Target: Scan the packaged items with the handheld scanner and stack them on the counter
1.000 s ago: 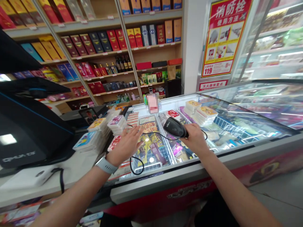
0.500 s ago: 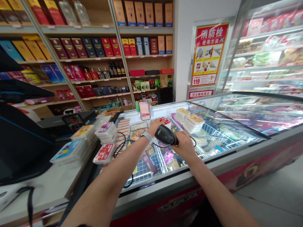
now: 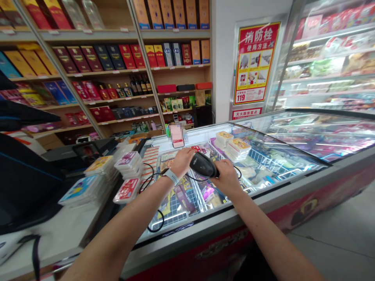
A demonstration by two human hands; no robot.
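My right hand (image 3: 227, 177) grips the handle of a black handheld barcode scanner (image 3: 204, 164), whose head points left over the glass freezer top (image 3: 152, 236). My left hand (image 3: 182, 160), with a pale watch band (image 3: 172, 176) at the wrist, is just left of the scanner head. Its fingers are closed at the near edge of a red-labelled flat box (image 3: 196, 148), most of which the hand and scanner hide. A black cable (image 3: 160, 222) loops across the freezer top on the left.
Stacks of flat labelled boxes stand left, among them a red one (image 3: 127, 190), a purple one (image 3: 128, 160) and a blue one (image 3: 80, 188). Another stack (image 3: 238, 149) sits on the right glass. A phone (image 3: 178, 143) stands behind my hands. Bottle shelves (image 3: 175, 33) line the back.
My left hand has drawn left and a little toward me, and the red-labelled box has shifted left with it. The scanner stays in my right hand, nearly still. The view has turned slightly.
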